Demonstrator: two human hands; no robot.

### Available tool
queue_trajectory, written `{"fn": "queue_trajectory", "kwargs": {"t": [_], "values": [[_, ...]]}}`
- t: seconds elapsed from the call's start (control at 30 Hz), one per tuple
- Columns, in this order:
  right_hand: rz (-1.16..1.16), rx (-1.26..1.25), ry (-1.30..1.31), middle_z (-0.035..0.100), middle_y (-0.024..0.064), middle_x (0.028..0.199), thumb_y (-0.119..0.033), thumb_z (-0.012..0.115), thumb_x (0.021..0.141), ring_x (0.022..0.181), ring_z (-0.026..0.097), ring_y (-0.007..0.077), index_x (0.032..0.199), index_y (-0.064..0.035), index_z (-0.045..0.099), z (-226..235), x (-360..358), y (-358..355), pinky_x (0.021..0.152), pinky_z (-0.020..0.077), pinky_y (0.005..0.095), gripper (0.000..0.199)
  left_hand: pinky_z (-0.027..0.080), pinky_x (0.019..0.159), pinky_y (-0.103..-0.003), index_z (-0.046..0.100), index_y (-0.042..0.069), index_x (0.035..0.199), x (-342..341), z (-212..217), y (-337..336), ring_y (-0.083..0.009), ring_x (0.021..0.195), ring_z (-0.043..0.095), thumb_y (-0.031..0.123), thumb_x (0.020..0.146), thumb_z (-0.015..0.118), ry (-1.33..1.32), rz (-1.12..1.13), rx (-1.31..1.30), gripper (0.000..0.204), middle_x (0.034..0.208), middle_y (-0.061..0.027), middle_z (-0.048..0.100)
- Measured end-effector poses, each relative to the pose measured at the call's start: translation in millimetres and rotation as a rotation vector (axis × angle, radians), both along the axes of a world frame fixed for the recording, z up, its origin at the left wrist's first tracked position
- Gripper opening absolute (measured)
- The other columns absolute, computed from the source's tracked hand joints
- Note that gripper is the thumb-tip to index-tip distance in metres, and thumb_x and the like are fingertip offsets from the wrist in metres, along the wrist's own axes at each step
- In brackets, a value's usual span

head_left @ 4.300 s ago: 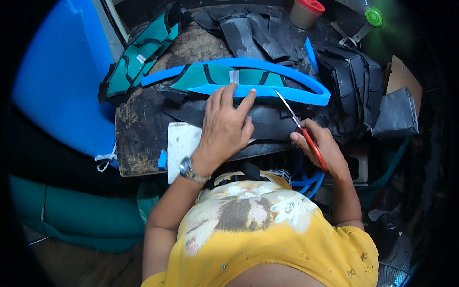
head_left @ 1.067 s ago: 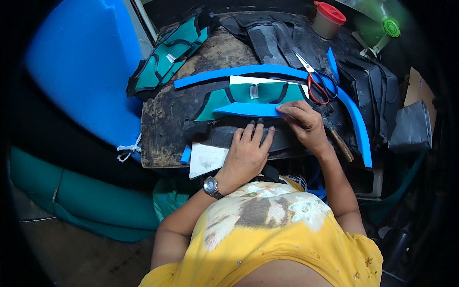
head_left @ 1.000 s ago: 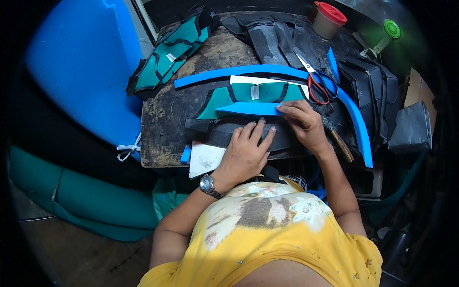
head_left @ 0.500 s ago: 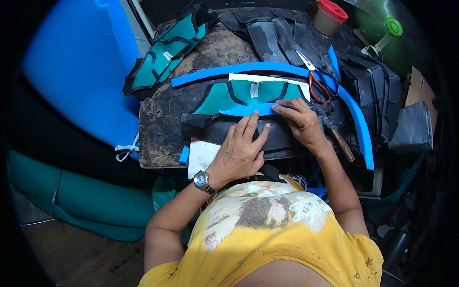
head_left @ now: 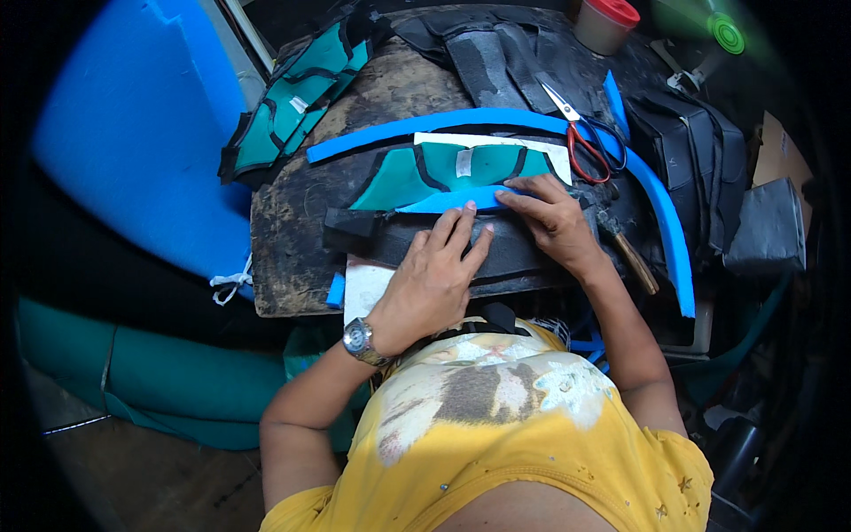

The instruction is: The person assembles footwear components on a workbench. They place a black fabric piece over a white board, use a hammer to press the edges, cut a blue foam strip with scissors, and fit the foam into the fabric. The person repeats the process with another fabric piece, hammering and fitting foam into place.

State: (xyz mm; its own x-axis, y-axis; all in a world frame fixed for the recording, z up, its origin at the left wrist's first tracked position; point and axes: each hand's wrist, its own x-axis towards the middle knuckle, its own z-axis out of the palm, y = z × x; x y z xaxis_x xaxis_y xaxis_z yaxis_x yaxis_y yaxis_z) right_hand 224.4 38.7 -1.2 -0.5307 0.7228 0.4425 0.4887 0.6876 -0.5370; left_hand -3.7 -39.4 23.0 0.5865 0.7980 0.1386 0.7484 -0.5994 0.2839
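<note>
Your left hand (head_left: 434,284) lies flat, fingers spread, pinning the black piece (head_left: 523,253), while your right hand (head_left: 554,217) presses extended fingertips on the blue strip (head_left: 461,200) to seat it, gripping nothing.

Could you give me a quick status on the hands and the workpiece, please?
Left hand flat on black panel. Right hand pressing blue strip. Scissors lie apart.

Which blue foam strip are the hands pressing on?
The short blue foam strip on the teal panel, under the right hand. The long curved strip arcs behind, untouched.
</note>
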Motion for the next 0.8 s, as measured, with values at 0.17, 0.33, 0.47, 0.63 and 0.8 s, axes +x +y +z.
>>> {"fn": "queue_trajectory", "kwargs": {"t": [0.17,0.33,0.47,0.63,0.8], "values": [[0.009,-0.211,0.175,0.064,0.0122,0.114,-0.002,0.063,0.093,0.102,0.063,0.0262,0.120,-0.0093,0.071,9,11,10,0.086,0.0530,0.0347,0.029,0.039,0.106,-0.048,0.048,0.002,0.144,-14,13,14,-0.0365,0.133,0.044,0.010,0.077,0.068,0.111,-0.087,0.014,0.070,0.151,-0.0225,0.043],[-0.215,-0.579,0.745,0.065,0.0099,0.113,-0.011,0.052,0.104,0.104,0.062,0.0134,0.119,-0.0024,0.068,17,37,21,0.083,0.0527,0.0255,0.024,0.038,0.105,-0.049,0.052,0.008,0.142,-19,13,22,-0.0368,0.137,0.041,0.013,0.081,0.064,0.165,-0.106,0.079,0.063,0.152,-0.0212,0.042],[-0.152,-0.307,0.564,0.065,0.0102,0.111,-0.009,0.061,0.097,0.105,0.063,0.0161,0.116,-0.0014,0.068,23,39,12,0.085,0.0538,0.0282,0.022,0.039,0.104,-0.049,0.053,0.009,0.142,-18,9,22,-0.0376,0.139,0.039,0.014,0.080,0.065,0.133,-0.100,0.059,0.064,0.154,-0.0218,0.039],[-0.006,-0.018,0.041,0.060,0.0146,0.118,0.002,0.070,0.084,0.112,0.061,0.0293,0.119,-0.0036,0.065,25,11,0,0.094,0.0505,0.0356,0.035,0.040,0.104,-0.049,0.055,0.010,0.141,-19,7,22,-0.0377,0.141,0.037,0.014,0.079,0.065,0.096,-0.099,0.041,0.062,0.155,-0.0228,0.037],[-0.055,0.152,-0.177,0.059,0.0131,0.106,0.003,0.069,0.084,0.103,0.062,0.0305,0.116,-0.0036,0.064,19,-8,7,0.088,0.0512,0.0386,0.032,0.039,0.105,-0.049,0.058,0.010,0.138,-19,3,22,-0.0373,0.143,0.034,0.014,0.078,0.065,0.058,-0.093,0.051,0.060,0.157,-0.0226,0.034]]}}
